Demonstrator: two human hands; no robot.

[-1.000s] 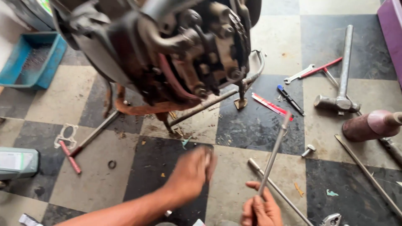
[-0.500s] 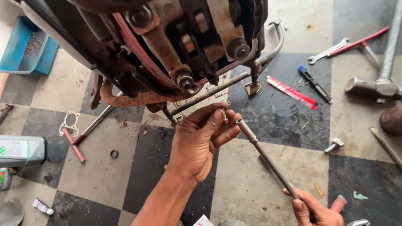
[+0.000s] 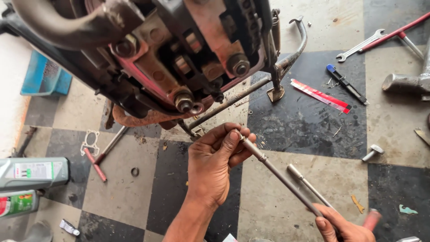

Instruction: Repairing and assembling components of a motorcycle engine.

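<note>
Hands grip a long grey metal rod (image 3: 280, 175) below a greasy raised engine block (image 3: 179, 58): the left hand (image 3: 215, 168) pinches the rod's upper tip between fingertips, the right hand (image 3: 340, 226) closes round its lower end. On the checkered tile floor (image 3: 286, 210) right of the engine lie a silver open-ended spanner (image 3: 360, 45), a blue-capped black pen (image 3: 346, 84) and a red strip (image 3: 320, 95).

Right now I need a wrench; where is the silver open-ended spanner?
In the head view, the silver open-ended spanner lies on the checkered floor at upper right, beside the red rod.
</note>
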